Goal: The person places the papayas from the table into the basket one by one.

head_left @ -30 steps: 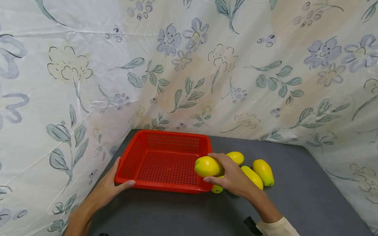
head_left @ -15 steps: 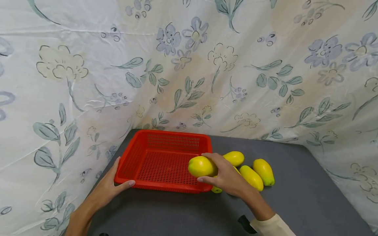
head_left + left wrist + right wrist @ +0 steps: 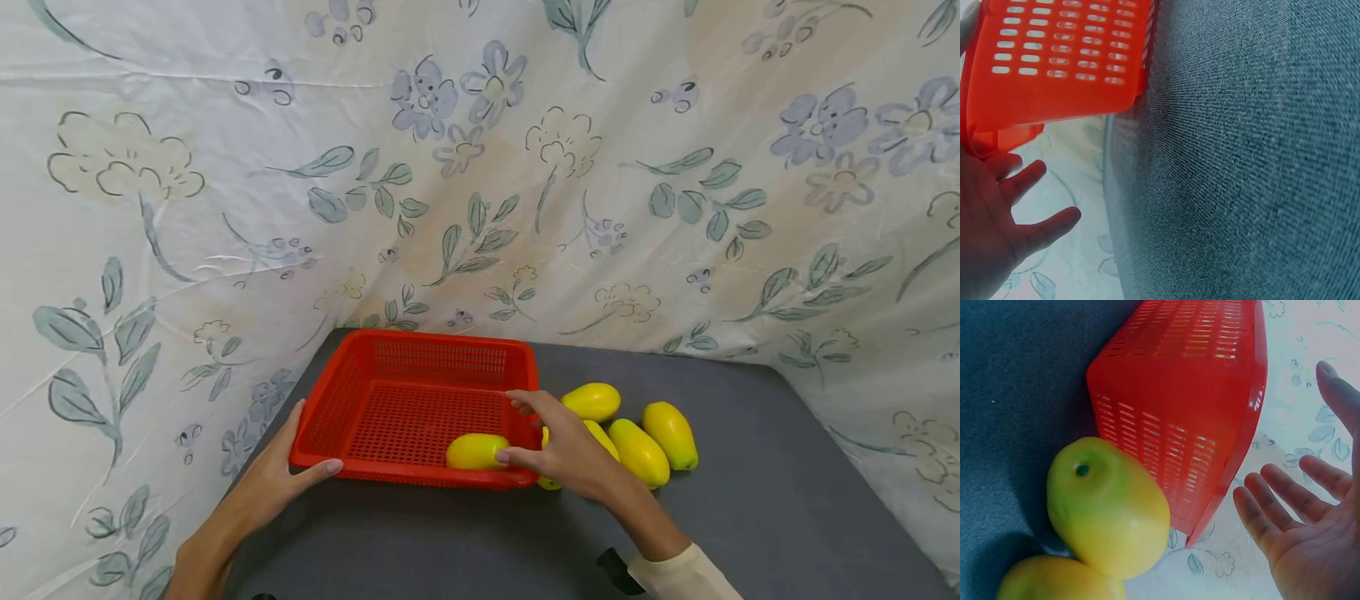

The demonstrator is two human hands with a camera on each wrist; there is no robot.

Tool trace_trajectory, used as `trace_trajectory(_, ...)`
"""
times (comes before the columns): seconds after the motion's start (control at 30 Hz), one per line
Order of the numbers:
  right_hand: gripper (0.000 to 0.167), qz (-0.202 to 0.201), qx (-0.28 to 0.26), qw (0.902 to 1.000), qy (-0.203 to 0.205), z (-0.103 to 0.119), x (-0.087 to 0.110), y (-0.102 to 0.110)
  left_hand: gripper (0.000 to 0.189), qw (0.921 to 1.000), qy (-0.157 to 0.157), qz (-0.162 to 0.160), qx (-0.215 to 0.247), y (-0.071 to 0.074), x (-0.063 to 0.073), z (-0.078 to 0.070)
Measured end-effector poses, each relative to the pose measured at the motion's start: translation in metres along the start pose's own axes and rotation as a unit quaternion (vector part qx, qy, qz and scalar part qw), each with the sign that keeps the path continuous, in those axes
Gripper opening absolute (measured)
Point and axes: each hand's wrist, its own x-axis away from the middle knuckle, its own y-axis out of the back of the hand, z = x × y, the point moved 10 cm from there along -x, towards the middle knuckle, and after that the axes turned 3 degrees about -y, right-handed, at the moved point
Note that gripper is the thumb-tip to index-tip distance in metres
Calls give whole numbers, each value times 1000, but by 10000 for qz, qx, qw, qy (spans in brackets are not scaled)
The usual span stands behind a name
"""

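Observation:
A yellow mango (image 3: 476,452) lies in the red plastic basket (image 3: 420,479), in its front right corner. Above the basket's right rim, my right hand (image 3: 562,446) has its thumb and fingers spread, with its thumb tip overlapping the mango in the head view. Nothing is between its fingers in the right wrist view, where the hand (image 3: 1310,519) stands apart from the rim. My left hand (image 3: 273,479) rests at the front left corner, thumb along the front rim and straight fingers along the left side. Its lower fingers (image 3: 1047,231) stick out loosely in the left wrist view.
Several more yellow-green mangoes (image 3: 639,454) lie on the grey tabletop (image 3: 750,483) right of the basket. One mango (image 3: 1110,506) sits close against its slotted right wall. A floral cloth (image 3: 570,208) hangs behind the table and along its sides.
My right hand has carried the mango left over the rim and let it go, and the mango has dropped to the basket floor. The right fingers have opened. The left hand stays at its corner.

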Motion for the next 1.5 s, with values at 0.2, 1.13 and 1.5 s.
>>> trace_trajectory(0.2, 80, -140, -77, 9999, -61, -8, 4, 8, 112, 10000, -17, 0, 88, -2, 2, 1)
trace_trajectory(1.13, 72, -1019, -7, 9948, -56, -43, 24, 49, 120, 9995, 231, 90, 175, -3, 1, 2)
trace_trajectory(1.5, 72, -1271, 122, 9917, -149, -63, 32, 68, 115, 9993, 226, 219, 187, -3, -1, 3)
